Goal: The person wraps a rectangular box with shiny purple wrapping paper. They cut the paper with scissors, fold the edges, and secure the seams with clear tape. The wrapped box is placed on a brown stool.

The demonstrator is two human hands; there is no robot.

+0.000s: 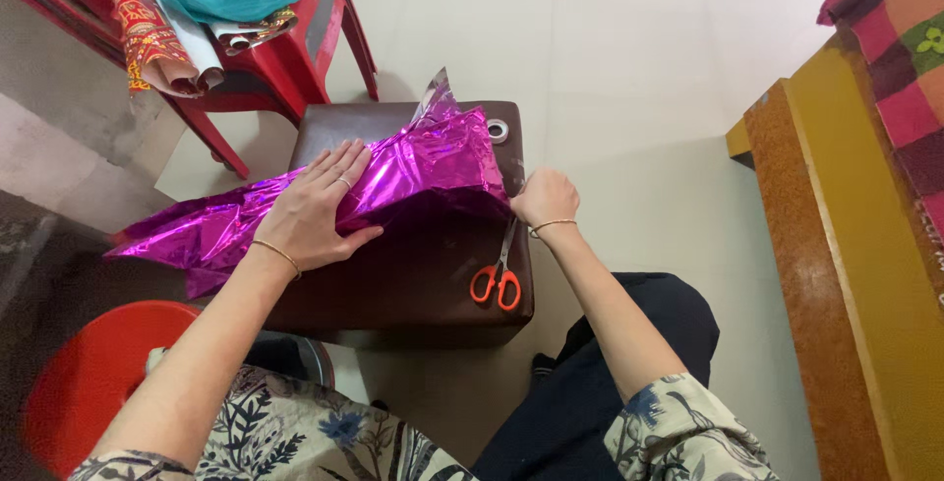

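Currently the left hand (317, 208) lies flat, fingers spread, pressing the magenta foil sheet (413, 161) down onto the brown padded stool (413, 284). The right hand (544, 198) has its grip closed at the foil's right edge, apparently pinching the sheet there; the fingertips are hidden, so this is a judgement.

The foil covers the stool's far half and spills off the left side toward the floor (629, 68).

Orange-handled scissors (498, 279) lie on the stool just below the right hand, blades pointing up toward it. A tape roll (499, 130) sits at the far right corner.

Handling note: foil creases and slips easily, so flat palm pressure and an even pull at the edge would likely keep it taut.

Edges: the stool top is small, and the scissors rest near its right rim. A red plastic chair (295, 58) stands close behind, a yellow bed frame (836, 245) to the right. Open floor lies between stool and bed.
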